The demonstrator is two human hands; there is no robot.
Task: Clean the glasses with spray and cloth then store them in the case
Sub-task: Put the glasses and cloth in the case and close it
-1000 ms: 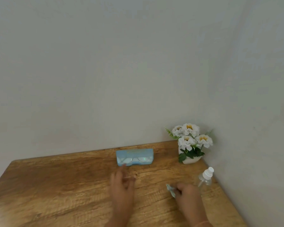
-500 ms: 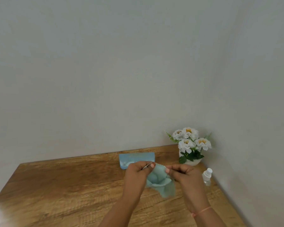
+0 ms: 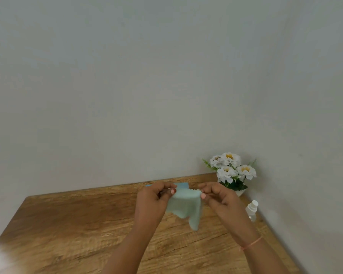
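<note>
Above the desk [image 3: 67,224], near its back right corner, the left hand [image 3: 154,198] and right hand [image 3: 218,196] each pinched the top edge of a pale green cloth [image 3: 184,204]. The glasses were hidden, probably in the left fingers. The blue case [image 3: 182,185] lay at the back edge. Wiping well would need a steadied frame and gentle rubbing.
</note>
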